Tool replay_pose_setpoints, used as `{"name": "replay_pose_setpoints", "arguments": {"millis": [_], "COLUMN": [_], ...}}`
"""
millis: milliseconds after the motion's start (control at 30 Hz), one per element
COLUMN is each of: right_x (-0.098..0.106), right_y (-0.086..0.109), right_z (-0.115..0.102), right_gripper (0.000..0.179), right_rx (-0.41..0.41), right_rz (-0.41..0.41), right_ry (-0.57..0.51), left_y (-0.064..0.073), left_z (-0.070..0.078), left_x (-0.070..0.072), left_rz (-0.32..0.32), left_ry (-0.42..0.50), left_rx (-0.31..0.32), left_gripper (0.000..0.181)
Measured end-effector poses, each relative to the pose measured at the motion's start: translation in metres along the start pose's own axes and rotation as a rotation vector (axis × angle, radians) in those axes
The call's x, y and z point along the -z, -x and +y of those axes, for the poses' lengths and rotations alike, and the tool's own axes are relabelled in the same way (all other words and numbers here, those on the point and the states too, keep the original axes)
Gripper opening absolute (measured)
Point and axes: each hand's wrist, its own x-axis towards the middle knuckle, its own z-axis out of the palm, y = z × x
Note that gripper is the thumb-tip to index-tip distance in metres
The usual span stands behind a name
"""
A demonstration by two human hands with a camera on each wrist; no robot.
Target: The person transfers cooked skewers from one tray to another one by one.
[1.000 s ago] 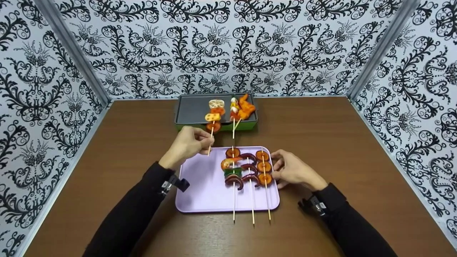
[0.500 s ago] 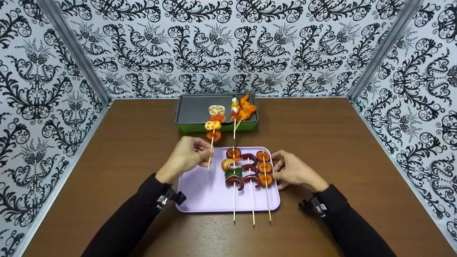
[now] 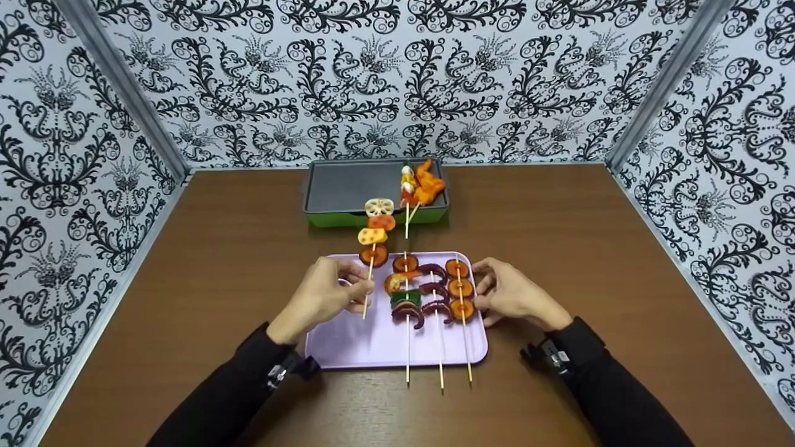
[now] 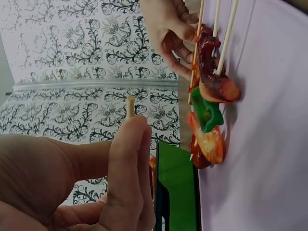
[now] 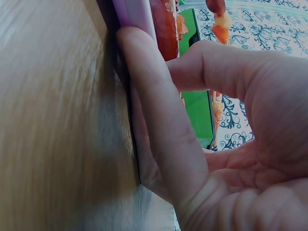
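My left hand [image 3: 326, 292] pinches the bare stick of a food skewer [image 3: 373, 236], raised above the left part of a lilac tray [image 3: 354, 347]. That skewer carries a lotus root slice, an orange-red piece, a yellow piece and a round brown-orange slice. In the left wrist view the stick's end [image 4: 130, 106] pokes out past the fingers. On the tray's right half lie a mixed skewer [image 3: 405, 298], a tentacle skewer [image 3: 436, 308] and a skewer of round orange slices [image 3: 461, 288]. At the tray's right edge, my right hand [image 3: 515, 295] holds the rim, its fingertips partly hidden.
Behind the tray stands a green grill [image 3: 338, 220] with a dark flat plate [image 3: 348, 183]. Two skewers, one with an orange wing-like piece [image 3: 427, 183], lie at its right end, sticks overhanging the front. Patterned walls [image 3: 372, 81] enclose the brown table [image 3: 559, 217].
My left hand has drawn the skewer back from the grill toward me, so it is now over the tray's left part. The right hand stays at the tray's edge.
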Motion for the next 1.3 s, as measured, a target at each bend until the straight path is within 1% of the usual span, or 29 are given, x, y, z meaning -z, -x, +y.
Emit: {"name": "replay_pose_setpoints", "arguments": {"millis": [133,333,500,733,1033,1300], "right_x": [0.001,0.001,0.000,0.000,0.001,0.001], "right_y": [0.000,-0.001,-0.002,-0.002,-0.003,-0.002], "right_z": [-0.002,-0.002,-0.001,-0.002,0.000,0.002], "right_gripper": [0.074,0.074,0.074,0.075,0.075,0.074], "right_rx": [-0.002,-0.008,-0.011,-0.016,-0.010,-0.010], "right_rz": [0.010,0.013,0.008,0.003,-0.004,0.000], "right_ry": [0.003,-0.003,-0.001,0.002,-0.010,-0.005], "left_y": [0.006,0.015,0.023,0.032,0.043,0.047], "left_z": [-0.004,-0.012,-0.018,-0.025,-0.030,-0.036], "left_x": [-0.003,-0.007,-0.009,-0.014,-0.019,-0.024], "left_rz": [-0.008,-0.041,-0.063,-0.073,-0.104,-0.127], "left_ry": [-0.008,-0.010,-0.007,-0.045,-0.018,0.009], "left_rx": [-0.006,-0.010,0.000,0.007,0.017,0.037], "left_gripper": [0.005,0.009,0.009,0.009,0.011,0.008]}}
